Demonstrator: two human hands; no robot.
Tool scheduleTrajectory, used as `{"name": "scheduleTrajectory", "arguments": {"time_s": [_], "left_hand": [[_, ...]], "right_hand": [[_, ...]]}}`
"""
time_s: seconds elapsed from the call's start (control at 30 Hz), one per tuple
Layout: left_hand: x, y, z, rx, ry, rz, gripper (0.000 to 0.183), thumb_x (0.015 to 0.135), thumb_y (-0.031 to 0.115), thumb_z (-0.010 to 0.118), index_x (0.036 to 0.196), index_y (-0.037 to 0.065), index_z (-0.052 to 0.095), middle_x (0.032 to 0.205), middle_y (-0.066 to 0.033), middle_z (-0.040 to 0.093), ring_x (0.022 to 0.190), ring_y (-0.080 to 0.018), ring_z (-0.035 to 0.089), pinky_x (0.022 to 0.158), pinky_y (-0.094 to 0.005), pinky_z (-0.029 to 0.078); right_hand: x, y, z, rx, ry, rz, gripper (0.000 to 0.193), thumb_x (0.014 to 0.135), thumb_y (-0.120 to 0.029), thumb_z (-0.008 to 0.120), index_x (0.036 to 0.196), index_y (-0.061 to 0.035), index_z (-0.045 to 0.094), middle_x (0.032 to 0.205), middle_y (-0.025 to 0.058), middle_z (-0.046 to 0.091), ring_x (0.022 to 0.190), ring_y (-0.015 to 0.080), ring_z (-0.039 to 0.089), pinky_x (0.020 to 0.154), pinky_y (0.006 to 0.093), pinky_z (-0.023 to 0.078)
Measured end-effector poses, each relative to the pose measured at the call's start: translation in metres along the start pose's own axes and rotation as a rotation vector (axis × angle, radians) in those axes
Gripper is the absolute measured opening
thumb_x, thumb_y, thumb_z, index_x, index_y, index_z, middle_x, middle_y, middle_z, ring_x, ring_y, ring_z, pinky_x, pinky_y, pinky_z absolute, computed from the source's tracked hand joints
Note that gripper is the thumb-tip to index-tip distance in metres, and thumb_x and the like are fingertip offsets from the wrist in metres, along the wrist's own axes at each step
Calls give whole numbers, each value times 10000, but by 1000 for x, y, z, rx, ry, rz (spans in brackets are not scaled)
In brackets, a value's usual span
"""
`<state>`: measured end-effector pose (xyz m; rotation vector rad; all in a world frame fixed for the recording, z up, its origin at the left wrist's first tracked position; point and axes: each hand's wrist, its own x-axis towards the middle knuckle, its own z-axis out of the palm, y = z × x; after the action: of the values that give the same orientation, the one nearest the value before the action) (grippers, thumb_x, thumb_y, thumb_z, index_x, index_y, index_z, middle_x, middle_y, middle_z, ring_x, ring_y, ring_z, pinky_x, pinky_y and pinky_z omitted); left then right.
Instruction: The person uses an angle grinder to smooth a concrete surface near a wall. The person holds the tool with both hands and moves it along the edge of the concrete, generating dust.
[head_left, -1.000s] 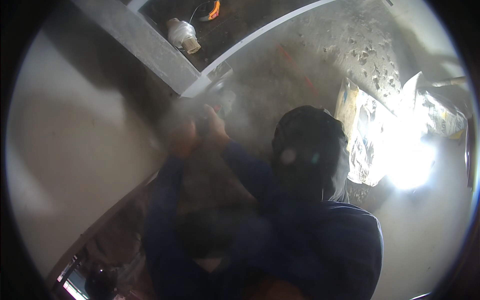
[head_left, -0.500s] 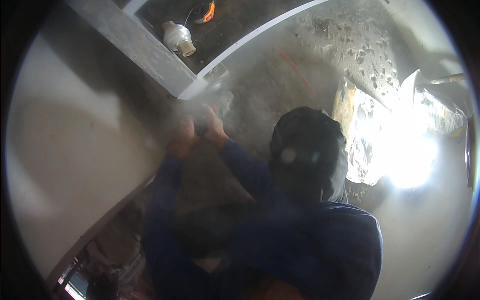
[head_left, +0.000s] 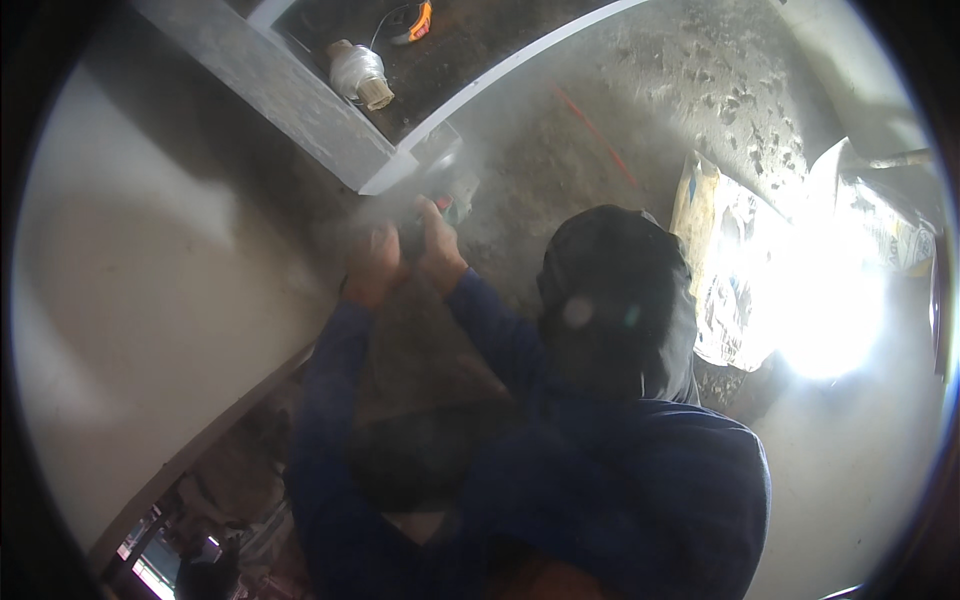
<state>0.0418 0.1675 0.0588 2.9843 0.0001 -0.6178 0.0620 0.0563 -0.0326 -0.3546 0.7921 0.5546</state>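
Both hands are closed round a dark hand-held power tool (head_left: 411, 238) with red and green parts; it resembles an angle grinder, but dust blurs its outline. My left hand (head_left: 372, 268) grips its near left side. On the right side, my right hand (head_left: 440, 248) wraps it with the thumb on top. The tool's front end lies by the corner of a white-edged frame (head_left: 385, 178). A pale dust cloud hangs over that corner, so whether tool and frame touch is hidden. My blue sleeves reach up from the lower edge.
On the dark panel inside the frame lie a plastic-wrapped roll (head_left: 358, 74) and an orange-and-black tool (head_left: 414, 24). A red strip (head_left: 598, 138) crosses the rough floor. Sacks (head_left: 712, 260) stand beside a glaring lamp (head_left: 830, 310). A pale wall (head_left: 130, 270) borders the left.
Dust round my hands has thinned, and their outlines and the tool's red and green parts show more clearly. My hands have shifted slightly to the right.
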Motion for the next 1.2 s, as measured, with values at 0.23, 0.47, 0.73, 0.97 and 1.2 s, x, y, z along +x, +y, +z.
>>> {"name": "scheduleTrajectory", "arguments": {"time_s": [0.23,0.47,0.73,0.97,1.2], "left_hand": [[-1,2,-2,63,-95,-63,460,814,312,684,1173,56,553,1081,-240,671,1001,-427,666,864,-532,528],[3,1,1,45,43,47,440,809,281,690,1165,57,559,1023,-225,687,971,-433,676,852,-528,540],[-4,6,-1,110,197,93,479,752,292,744,1121,45,564,987,-231,693,973,-420,687,847,-518,548],[1,6,-9,-14,-54,-3,426,761,258,708,1100,42,565,1075,-281,655,1068,-445,627,900,-554,492],[7,1,6,129,58,54,330,835,264,645,1085,57,590,992,-178,679,938,-365,678,771,-516,533]], "right_hand": [[-10,11,-7,-712,-173,-636,449,866,-286,764,1200,-23,623,1066,64,643,971,196,638,835,337,517],[1,-5,-1,-91,-42,-103,597,877,-138,738,1419,-62,498,1232,94,643,1147,238,631,980,342,509],[9,4,-24,-65,-235,-121,799,794,0,723,1515,-71,387,1376,133,579,1275,266,571,1045,356,472],[-7,4,-14,-411,-243,-370,871,763,-50,776,1529,-48,363,1413,193,549,1325,316,539,1089,373,430],[-6,-6,-20,-1138,-250,-839,754,821,-37,748,1492,-24,406,1340,154,597,1255,284,580,1045,357,456]]}}
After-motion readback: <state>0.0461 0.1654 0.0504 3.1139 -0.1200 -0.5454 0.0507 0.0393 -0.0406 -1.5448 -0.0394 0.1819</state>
